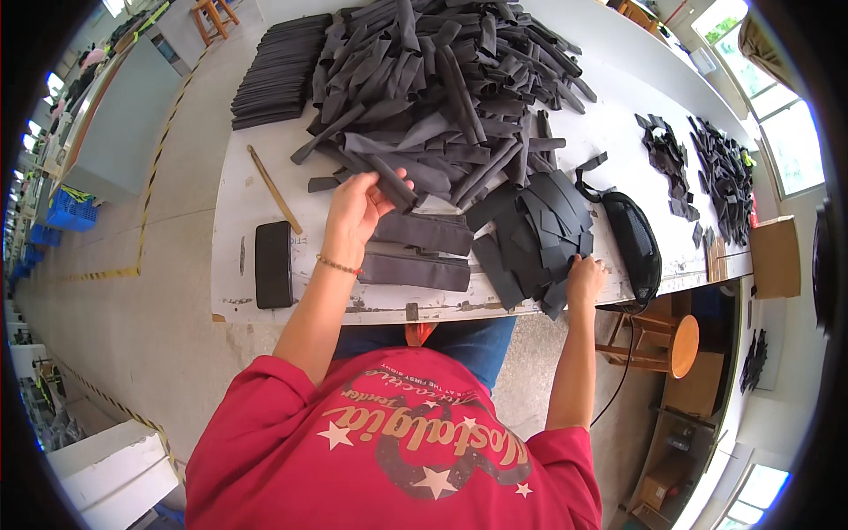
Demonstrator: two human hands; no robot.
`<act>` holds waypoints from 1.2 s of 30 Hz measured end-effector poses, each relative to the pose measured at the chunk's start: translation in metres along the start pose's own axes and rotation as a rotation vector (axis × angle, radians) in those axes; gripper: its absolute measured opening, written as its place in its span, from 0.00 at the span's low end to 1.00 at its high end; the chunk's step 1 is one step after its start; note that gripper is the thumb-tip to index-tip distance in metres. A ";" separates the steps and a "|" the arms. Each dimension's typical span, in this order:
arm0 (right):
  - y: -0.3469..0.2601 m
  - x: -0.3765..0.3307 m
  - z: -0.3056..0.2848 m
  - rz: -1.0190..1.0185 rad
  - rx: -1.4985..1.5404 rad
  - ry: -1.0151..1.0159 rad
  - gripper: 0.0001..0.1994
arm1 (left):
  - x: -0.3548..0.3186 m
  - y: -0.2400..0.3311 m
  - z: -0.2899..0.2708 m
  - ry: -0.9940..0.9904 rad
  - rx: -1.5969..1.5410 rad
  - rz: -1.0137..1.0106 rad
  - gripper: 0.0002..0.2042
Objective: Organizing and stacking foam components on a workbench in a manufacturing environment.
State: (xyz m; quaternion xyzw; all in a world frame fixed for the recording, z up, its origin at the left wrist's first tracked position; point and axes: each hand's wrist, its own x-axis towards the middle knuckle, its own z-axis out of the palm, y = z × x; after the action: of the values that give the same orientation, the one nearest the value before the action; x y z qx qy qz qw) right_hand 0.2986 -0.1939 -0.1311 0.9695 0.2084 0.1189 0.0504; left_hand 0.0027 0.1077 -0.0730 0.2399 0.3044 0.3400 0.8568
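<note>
Dark grey fabric strip (390, 184), long and flat, is pinched in the left hand (355, 212) at the near edge of the big loose heap (442, 84) on the white table (238, 199). Right hand (585, 278) rests with fingers curled on a fanned stack of cut pieces (539, 234). Two folded strips (417, 252) lie between the hands, one black case (274, 263) to the left

A brown cardboard box (776, 257) is seen at the right end of the bench (231, 212), just beyond its edge — squarish, plain, its flaps upright. A second cardboard box (654, 484), smaller and brown, is set on the floor at the near right. Blue plastic crates (69, 210) are stacked at the far left. No labels, signs or screens can be made out.
</note>
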 end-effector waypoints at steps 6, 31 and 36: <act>0.004 0.000 0.007 -0.069 0.056 0.007 0.07 | -0.025 0.003 -0.010 -0.055 0.128 0.057 0.08; -0.121 -0.104 -0.192 -0.651 1.239 -0.275 0.21 | -0.070 0.005 0.014 -0.249 -0.087 -0.023 0.12; -0.130 -0.106 -0.192 -0.787 1.175 -0.056 0.17 | -0.069 0.001 0.023 -0.188 -0.057 -0.034 0.16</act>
State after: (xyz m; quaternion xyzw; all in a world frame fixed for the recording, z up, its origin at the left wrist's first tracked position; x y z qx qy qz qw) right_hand 0.1055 -0.1108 0.0133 0.6915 0.5718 -0.0654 -0.4367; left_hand -0.0225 0.0538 -0.0315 0.2410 0.2166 0.3100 0.8938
